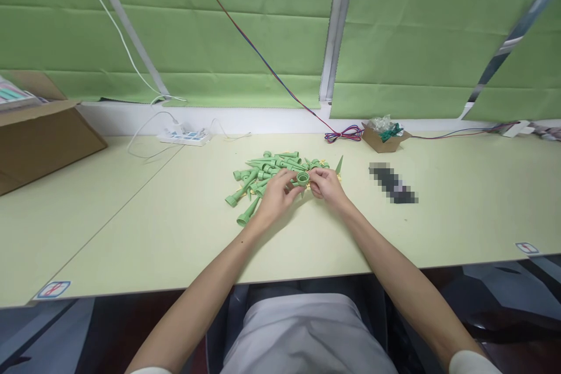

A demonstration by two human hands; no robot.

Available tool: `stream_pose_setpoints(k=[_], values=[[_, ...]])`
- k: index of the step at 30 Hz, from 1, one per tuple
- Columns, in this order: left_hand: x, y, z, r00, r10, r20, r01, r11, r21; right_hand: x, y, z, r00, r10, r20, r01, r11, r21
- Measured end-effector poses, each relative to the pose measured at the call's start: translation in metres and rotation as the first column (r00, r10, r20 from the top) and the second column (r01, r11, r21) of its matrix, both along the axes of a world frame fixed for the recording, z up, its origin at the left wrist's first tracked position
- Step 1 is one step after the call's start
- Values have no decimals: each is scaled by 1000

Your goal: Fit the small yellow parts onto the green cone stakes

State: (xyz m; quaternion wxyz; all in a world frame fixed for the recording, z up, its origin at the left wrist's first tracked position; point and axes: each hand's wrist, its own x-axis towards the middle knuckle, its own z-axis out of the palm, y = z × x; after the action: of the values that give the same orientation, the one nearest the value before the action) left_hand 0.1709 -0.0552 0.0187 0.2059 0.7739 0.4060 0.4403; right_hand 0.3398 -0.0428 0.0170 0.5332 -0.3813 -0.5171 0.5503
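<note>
A green plastic watering spike (302, 178) is held with its round, open end facing up towards me. My left hand (280, 194) is closed around its near left side, thumb and fingers at the rim. Beside the right edge of that rim, my right hand (325, 184) is closed in a pinch; whatever lies between its fingertips is too small to make out. Just behind both hands lies a loose pile of similar green spikes (249, 180), pointing in different directions. Small yellow pieces (323, 162) are scattered among and beside the pile, partly hidden by my hands.
On the pale table (144, 239), a large cardboard box (48, 140) stands at the left and a white power strip (186, 135) at the back. Bundled wires (344, 134) lie near a small cardboard box (383, 139) holding plastic wrap. A blurred dark object (393, 183) lies at right.
</note>
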Motion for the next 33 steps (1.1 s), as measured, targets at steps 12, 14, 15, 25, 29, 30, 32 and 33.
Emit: stream_pose_setpoints(k=[12,14,15,25,29,30,32,33], values=[[-1,1,-8,991,37,-132,7,948,319,-3,-2,6,997,20,-78,-25,997,-75],[1,1,-6,997,51,-59,-34,966,255,-4,-1,5,996,-5,-84,4,1000,-16],[2,1,-5,998,65,-18,-60,976,209,-4,0,4,996,-20,-84,22,1000,16],[6,-2,11,812,-2,584,421,694,-584,-3,3,0,992,-123,18,115,958,262],[7,-6,12,734,-20,679,528,646,-552,-3,3,-4,987,-125,97,89,946,312],[7,-6,12,737,-35,675,524,661,-537,-2,4,-5,986,-124,113,82,944,318],[5,-6,12,760,-63,647,498,696,-517,-1,4,-6,984,-116,136,67,944,323],[5,-6,12,772,-73,631,485,709,-512,-1,4,-7,984,-109,143,58,945,321]])
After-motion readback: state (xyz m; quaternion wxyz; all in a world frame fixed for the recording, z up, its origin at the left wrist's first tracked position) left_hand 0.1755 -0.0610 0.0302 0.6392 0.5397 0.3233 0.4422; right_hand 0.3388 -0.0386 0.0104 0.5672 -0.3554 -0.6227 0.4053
